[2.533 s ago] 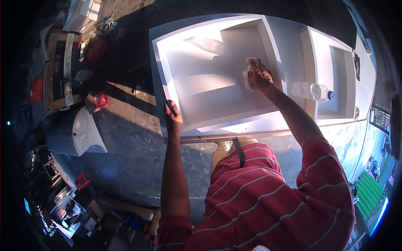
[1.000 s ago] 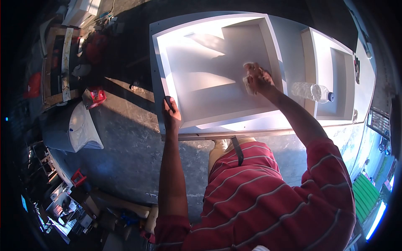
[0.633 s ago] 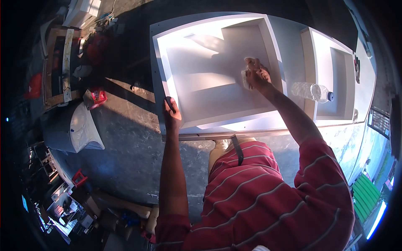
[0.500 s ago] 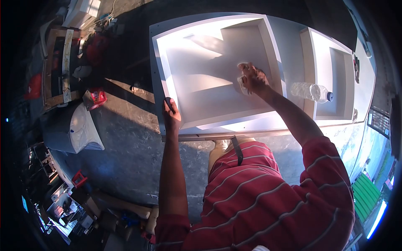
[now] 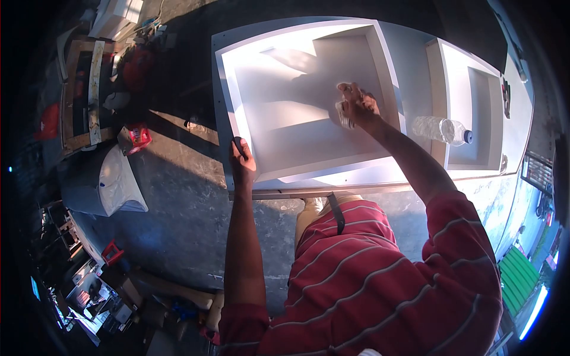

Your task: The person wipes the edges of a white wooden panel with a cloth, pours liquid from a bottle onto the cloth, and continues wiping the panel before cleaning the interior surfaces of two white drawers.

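In front of me lies a white shallow box [image 5: 386, 56] with raised walls, set on a larger white panel [image 5: 415, 77]. My right hand [image 5: 363, 108] is over the inside of the box, toward its right wall, with fingers curled around a crumpled whitish cloth [image 5: 343, 114]. At the box's near left corner, my left hand [image 5: 242, 165] grips a small dark rounded object [image 5: 238, 143] against the outer edge; its kind cannot be made out. A clear plastic bottle [image 5: 442, 129] with a blue cap lies on its side right of my right hand.
A second, smaller white box [image 5: 438, 77] sits on the panel at the right. On the concrete floor [image 5: 178, 213] to the left are a red carton [image 5: 139, 137] and a pale sheet-covered item [image 5: 122, 184]. A wooden frame [image 5: 94, 95] stands farther left.
My right hand with the cloth has shifted slightly up and left inside the box. My left hand and the bottle have stayed in place.
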### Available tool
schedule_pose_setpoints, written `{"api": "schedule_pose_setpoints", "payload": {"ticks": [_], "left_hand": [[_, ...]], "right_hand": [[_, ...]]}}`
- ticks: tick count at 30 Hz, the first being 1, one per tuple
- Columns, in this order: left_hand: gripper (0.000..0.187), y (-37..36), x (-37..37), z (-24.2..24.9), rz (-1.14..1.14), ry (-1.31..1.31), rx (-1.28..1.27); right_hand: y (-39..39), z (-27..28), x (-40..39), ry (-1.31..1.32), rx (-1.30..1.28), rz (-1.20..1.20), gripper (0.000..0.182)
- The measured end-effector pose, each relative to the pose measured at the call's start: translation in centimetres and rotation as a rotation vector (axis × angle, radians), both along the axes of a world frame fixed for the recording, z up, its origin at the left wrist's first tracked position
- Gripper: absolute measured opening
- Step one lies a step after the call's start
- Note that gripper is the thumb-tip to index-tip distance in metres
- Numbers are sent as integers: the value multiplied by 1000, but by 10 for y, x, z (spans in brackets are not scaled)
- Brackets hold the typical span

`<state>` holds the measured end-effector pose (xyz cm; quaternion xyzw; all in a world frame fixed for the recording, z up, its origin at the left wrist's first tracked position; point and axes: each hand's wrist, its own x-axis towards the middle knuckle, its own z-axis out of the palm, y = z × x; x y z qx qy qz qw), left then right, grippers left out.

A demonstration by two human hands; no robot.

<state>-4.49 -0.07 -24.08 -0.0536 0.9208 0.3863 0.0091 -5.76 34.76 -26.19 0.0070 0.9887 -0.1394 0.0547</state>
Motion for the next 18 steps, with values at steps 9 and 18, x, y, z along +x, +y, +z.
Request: {"api": "schedule_pose_setpoints", "payload": {"ticks": [9,18], "left_hand": [[49,-2,1,0,4,-30,27],[47,-2,2,3,14,-39,4]], "right_hand": [[8,-5,-11,72,-8,3,40],[5,-11,-5,12,11,44,41]]}}
